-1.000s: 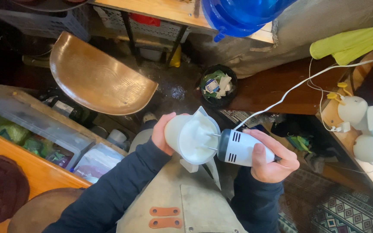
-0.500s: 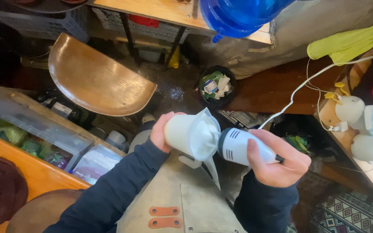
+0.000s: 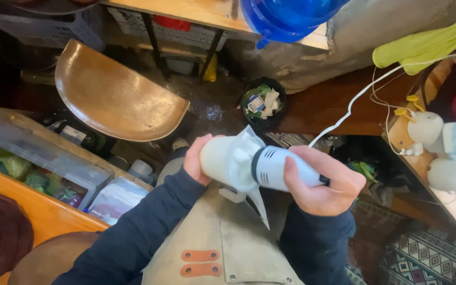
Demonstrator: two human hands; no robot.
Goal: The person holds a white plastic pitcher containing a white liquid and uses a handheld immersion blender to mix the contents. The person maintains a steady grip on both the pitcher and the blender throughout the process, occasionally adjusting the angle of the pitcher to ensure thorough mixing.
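While the right hand (image 3: 320, 184) wraps its fingers around the white mixer body (image 3: 281, 168) at the centre of the frame, the left hand (image 3: 196, 161) cups the white container (image 3: 228, 161) pressed against the mixer's front end, both held above an apron-covered lap. A white cord (image 3: 365, 92) runs off to the upper right. A wooden stool seat (image 3: 114, 97) sits upper left, a small bin (image 3: 262, 103) just above the hands

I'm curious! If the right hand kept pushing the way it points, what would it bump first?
Probably the white cup: the right hand aims the white mixer leftward into it, with the left hand behind.
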